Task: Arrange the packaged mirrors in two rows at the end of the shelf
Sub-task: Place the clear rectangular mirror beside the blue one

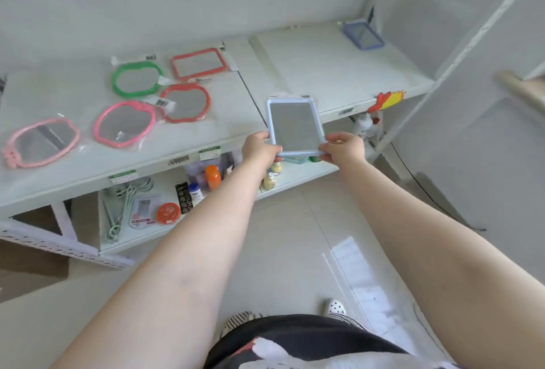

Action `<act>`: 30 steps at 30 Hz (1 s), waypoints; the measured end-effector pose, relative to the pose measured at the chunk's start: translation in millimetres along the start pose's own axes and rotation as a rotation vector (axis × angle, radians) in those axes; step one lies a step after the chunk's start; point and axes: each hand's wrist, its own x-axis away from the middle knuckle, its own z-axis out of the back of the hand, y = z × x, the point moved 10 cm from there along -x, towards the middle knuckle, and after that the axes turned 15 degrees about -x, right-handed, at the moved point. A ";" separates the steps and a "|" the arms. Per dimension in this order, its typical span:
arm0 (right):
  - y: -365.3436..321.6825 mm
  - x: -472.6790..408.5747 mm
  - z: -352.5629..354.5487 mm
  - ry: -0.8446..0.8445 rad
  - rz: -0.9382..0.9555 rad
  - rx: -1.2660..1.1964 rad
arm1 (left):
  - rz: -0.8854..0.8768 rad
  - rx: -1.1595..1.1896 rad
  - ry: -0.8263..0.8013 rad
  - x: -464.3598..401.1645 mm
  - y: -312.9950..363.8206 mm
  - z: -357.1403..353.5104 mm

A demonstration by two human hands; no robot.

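Note:
A light-blue rectangular packaged mirror (295, 125) hovers over the front edge of the white shelf (339, 74). My left hand (259, 147) grips its near left corner and my right hand (343, 147) grips its near right corner. A darker blue rectangular mirror (363, 35) lies at the shelf's far right end by the wall. On the left part lie several packaged mirrors: a green oval (136, 78), a red rectangle (200, 63), a red oval (185, 102), a pink oval (125, 124) and a pale pink oval (41, 143).
A lower shelf (300, 175) holds bottles, an orange bottle (213, 177), a round orange tin (168, 213) and green hangers (124, 203). A yellow and red tag (387, 100) sticks out at the shelf's right front. A white upright post (460, 53) stands at the right.

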 end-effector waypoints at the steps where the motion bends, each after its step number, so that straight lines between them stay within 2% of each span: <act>1: 0.0 -6.8 22.8 0.023 0.000 -0.001 | -0.004 -0.020 -0.024 1.8 5.8 -23.4; 4: -2.4 -31.5 93.5 0.091 -0.001 0.024 | -0.007 -0.044 -0.086 3.2 24.6 -98.8; 8: -10.0 -66.6 171.8 0.132 -0.002 0.063 | -0.004 -0.032 -0.075 2.5 44.1 -184.4; 13: -21.7 -108.6 233.0 0.106 -0.012 0.114 | 0.006 -0.022 -0.059 -0.1 57.7 -260.0; 21: -50.9 -176.3 227.4 0.034 -0.024 0.042 | 0.010 -0.061 0.008 -43.3 111.7 -272.4; 30: -116.1 -272.1 217.2 0.058 0.035 0.029 | -0.028 -0.029 0.000 -128.0 186.9 -299.1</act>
